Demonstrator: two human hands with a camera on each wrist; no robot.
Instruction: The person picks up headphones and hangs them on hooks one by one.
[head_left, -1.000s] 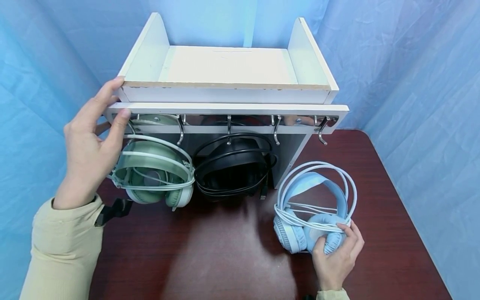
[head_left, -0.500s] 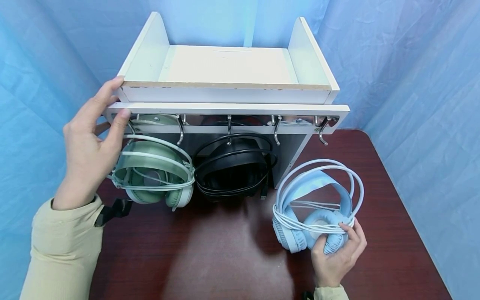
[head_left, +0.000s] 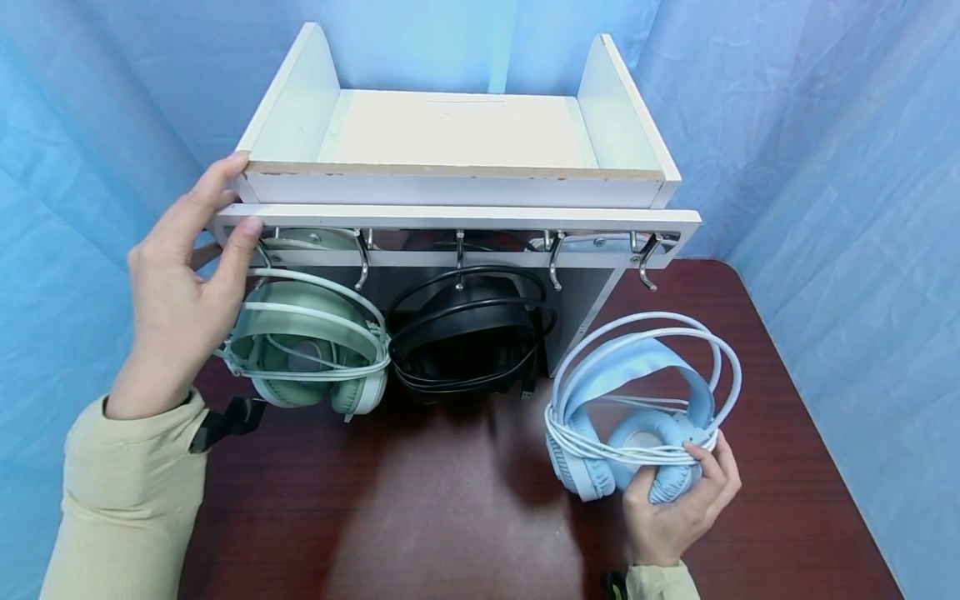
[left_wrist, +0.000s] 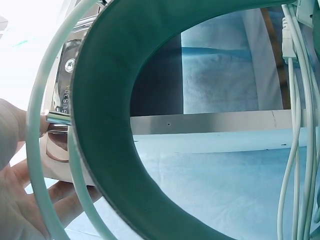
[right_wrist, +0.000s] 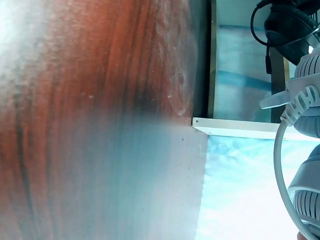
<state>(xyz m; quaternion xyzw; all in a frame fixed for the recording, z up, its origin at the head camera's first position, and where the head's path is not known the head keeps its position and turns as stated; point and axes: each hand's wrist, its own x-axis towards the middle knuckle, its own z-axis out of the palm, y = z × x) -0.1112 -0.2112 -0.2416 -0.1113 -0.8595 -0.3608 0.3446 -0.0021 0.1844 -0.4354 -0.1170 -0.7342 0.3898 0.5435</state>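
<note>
My left hand [head_left: 183, 292] grips the left end of a white hook rack [head_left: 457, 217], thumb on its front board. Beneath that thumb hang green headphones [head_left: 360, 396], whose wide green headband [left_wrist: 102, 100] fills much of the left wrist view. Black headphones [head_left: 472, 312] hang from the middle hook. At the right, my right hand [head_left: 678, 508] holds light blue headphones [head_left: 630, 362] by one ear cup, headband upward, with their pale cable looped around them. In the right wrist view, part of their ear cup [right_wrist: 307, 195] and cable show at the right edge.
Metal hooks line the rack's front, including a bare one [head_left: 555, 267] and another at the right end [head_left: 647, 262]. An open white tray [head_left: 457, 129] forms the top. The dark red wooden table [head_left: 450, 500] lies below, with blue curtains [head_left: 847, 208] around.
The blue headphones and my right hand have shifted slightly up and to the right, the headband and cable loops tilting rightward. My left hand stays on the rack.
</note>
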